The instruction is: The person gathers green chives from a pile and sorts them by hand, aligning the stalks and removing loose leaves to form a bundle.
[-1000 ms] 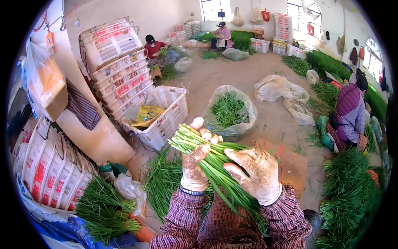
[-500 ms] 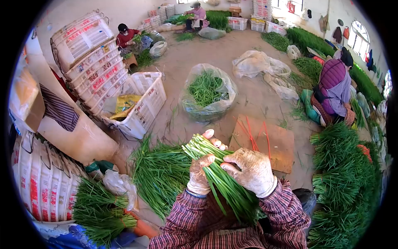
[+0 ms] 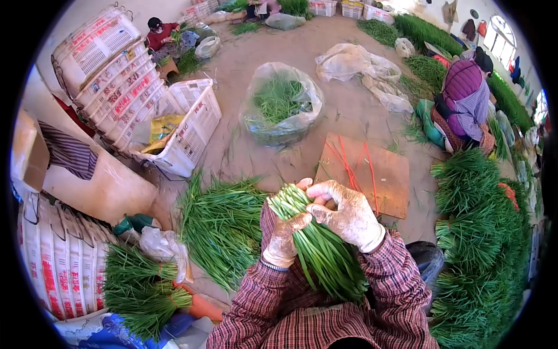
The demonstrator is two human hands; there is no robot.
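Observation:
My left hand (image 3: 287, 237), in a soiled pale glove, is wrapped round a bunch of garlic chives (image 3: 326, 256). The pale cut ends point up and away, and the green leaves hang down towards my lap. My right hand (image 3: 346, 215), gloved too, has its thumb and curled fingers closed on the upper right side of the bunch, close to the pale ends. Its fingertips are partly hidden. Just beyond it, red ties (image 3: 351, 168) lie on a brown board (image 3: 390, 174). A pile of loose chives (image 3: 221, 224) spreads on the floor to the left.
A clear plastic bag (image 3: 314, 119) of greens stands ahead. White crates (image 3: 200, 131) are stacked at left, more (image 3: 64, 262) nearer. Bundled chives lie at lower left (image 3: 139, 285) and along the right (image 3: 479, 250). A person in a purple vest (image 3: 462, 87) sits at right; others work farther back.
My right hand has moved up the bunch towards the pale ends. The bunch is held more tightly gathered, its ends lower and more even. The view has tipped downward.

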